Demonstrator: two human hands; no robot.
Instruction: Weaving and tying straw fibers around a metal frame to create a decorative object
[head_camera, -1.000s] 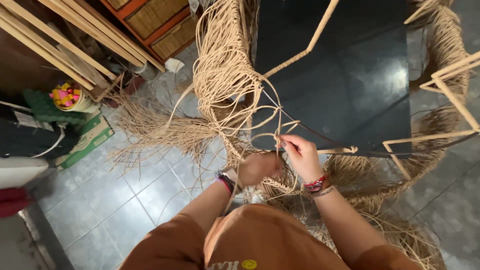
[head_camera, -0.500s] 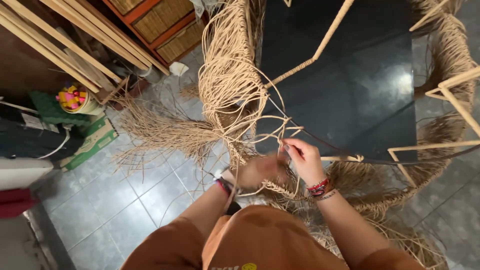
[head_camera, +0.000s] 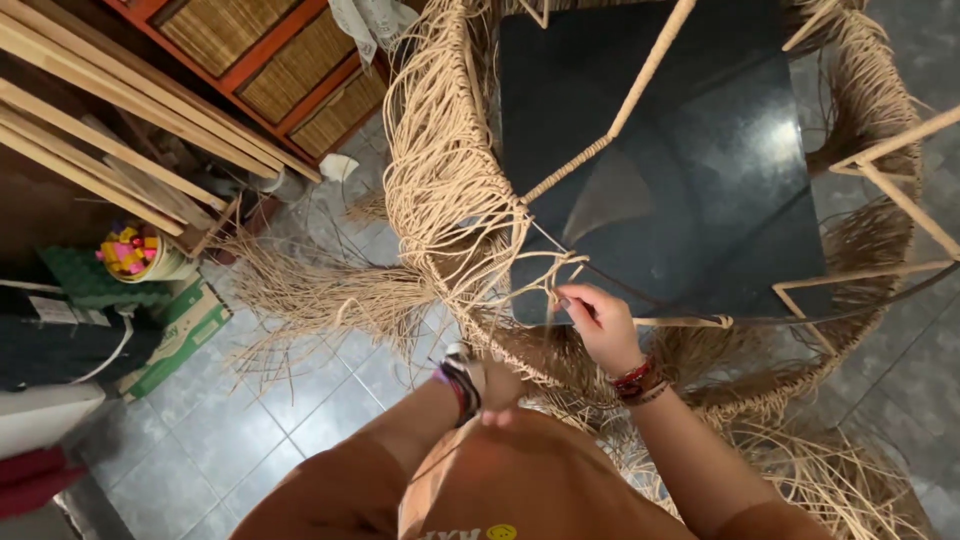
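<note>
My right hand (head_camera: 603, 322) pinches thin tan cord strands (head_camera: 556, 280) at the near rim of a large round frame (head_camera: 700, 322), which is wrapped and hung with the same cord. A thick bundle of loose cords (head_camera: 450, 190) drapes over the frame's left side. My left hand (head_camera: 497, 385) is blurred and drawn back close to my chest, below the rim. It looks closed on a strand that runs up toward my right fingers. A dark band and a watch sit on my left wrist (head_camera: 462, 380). Red bracelets circle my right wrist (head_camera: 636, 377).
A cord-wrapped rod (head_camera: 640, 85) crosses the frame above a black glossy panel (head_camera: 700, 180). Loose fibres (head_camera: 310, 290) spread over the grey tiled floor. At the left are wooden slats (head_camera: 100, 140), an orange cabinet with woven panels (head_camera: 270, 60), a cup of colourful bits (head_camera: 130, 250) and a green box (head_camera: 180, 335).
My left hand has pulled back from beside the right hand toward my body. The right hand has stayed pinched at the rim. My view has shifted slightly.
</note>
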